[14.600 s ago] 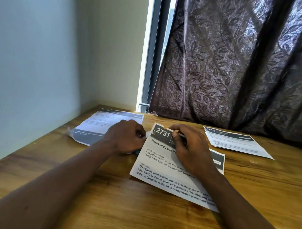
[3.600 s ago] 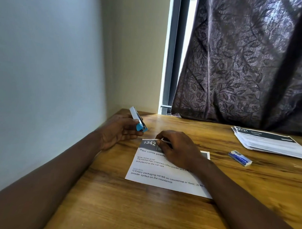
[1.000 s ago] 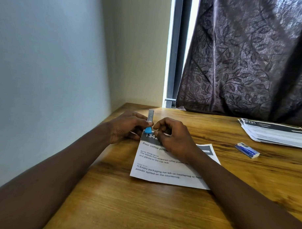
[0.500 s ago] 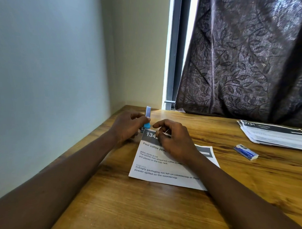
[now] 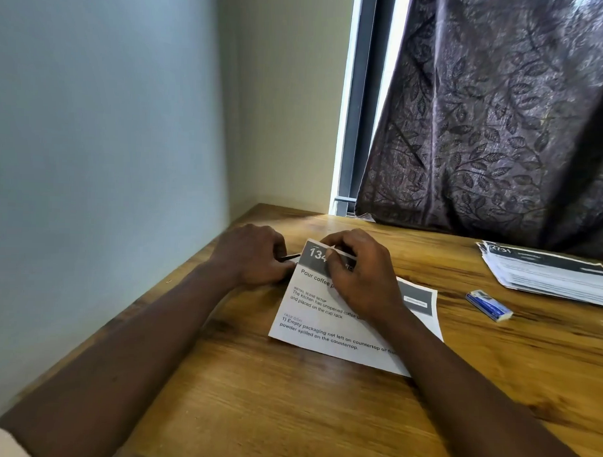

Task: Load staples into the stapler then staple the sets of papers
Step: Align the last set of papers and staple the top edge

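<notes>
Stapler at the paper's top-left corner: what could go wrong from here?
1. Only the stapler tip shows beyond the left hand, barely at the paper corner, so a staple may miss or catch just the edge.
2. The right hand pinches the lifted top edge; its sheets might slip out of line.

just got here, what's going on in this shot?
A person works at a wooden table. The left hand grips the mostly hidden stapler at the far left corner of the paper set, whose top edge the right hand pinches. A stack of papers and a small blue box lie to the right.
</notes>
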